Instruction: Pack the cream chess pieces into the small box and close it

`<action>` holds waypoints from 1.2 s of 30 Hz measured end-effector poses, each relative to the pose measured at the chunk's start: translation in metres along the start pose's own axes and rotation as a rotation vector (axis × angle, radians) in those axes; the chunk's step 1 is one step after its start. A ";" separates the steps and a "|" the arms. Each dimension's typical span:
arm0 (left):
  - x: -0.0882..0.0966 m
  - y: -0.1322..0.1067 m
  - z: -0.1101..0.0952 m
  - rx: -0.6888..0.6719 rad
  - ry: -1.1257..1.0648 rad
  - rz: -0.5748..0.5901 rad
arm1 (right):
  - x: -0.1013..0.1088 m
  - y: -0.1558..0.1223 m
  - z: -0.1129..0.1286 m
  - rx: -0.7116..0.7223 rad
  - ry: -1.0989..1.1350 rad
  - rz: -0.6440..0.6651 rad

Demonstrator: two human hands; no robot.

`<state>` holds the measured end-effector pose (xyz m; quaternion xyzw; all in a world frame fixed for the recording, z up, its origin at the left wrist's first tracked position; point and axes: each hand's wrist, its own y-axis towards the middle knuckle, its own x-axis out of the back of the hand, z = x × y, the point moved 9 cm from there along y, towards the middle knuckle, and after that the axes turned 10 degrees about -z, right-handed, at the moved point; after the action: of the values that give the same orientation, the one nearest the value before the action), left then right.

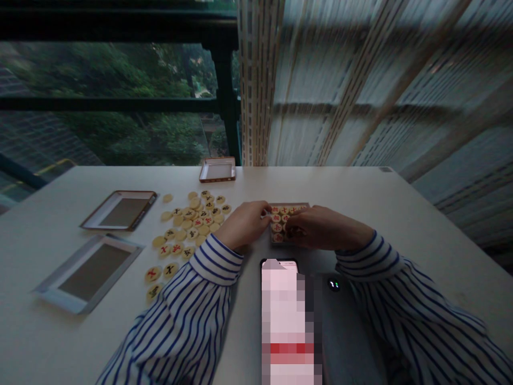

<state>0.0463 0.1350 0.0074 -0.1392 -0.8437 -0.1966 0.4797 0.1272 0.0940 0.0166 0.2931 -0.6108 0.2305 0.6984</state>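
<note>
A small shallow box (273, 244) lies in the middle of the table, filled with rows of round xiangqi pieces (276, 228) that bear red characters. At its upper left corner, my left hand (247, 224) has its curled fingers on the rim. My right hand (316, 225) reaches over the right part of the box, its fingers bent down and closed on a piece there. That piece is mostly hidden by the fingers, and the hand covers much of the rows. Left of my left hand, many loose xiangqi pieces (197, 222) are spread, some red, some black, some blank side up.
Two open trays or lids, one brown-edged (116, 229) and one pale (138, 247), lie at the left. A smaller lid (217, 180) sits at the back edge. A phone (280, 310) and a dark device (347, 331) lie in front of me. Behind the white table (433, 251) stand a window and a blind.
</note>
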 end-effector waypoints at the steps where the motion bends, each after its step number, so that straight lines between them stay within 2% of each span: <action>1: 0.000 0.000 0.000 -0.003 -0.001 -0.002 | -0.001 0.000 0.000 -0.002 -0.010 0.006; 22: 0.000 0.001 0.001 -0.001 -0.004 -0.026 | -0.001 0.000 0.000 0.008 -0.016 -0.016; 30: 0.001 0.001 0.001 -0.013 0.002 -0.030 | 0.003 -0.005 -0.020 -0.109 -0.044 0.067; 36: 0.002 0.001 0.002 -0.001 0.015 -0.022 | 0.010 -0.005 -0.027 -0.164 -0.108 0.068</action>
<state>0.0445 0.1367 0.0085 -0.1287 -0.8415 -0.2034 0.4837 0.1511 0.1091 0.0236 0.2260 -0.6740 0.1874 0.6779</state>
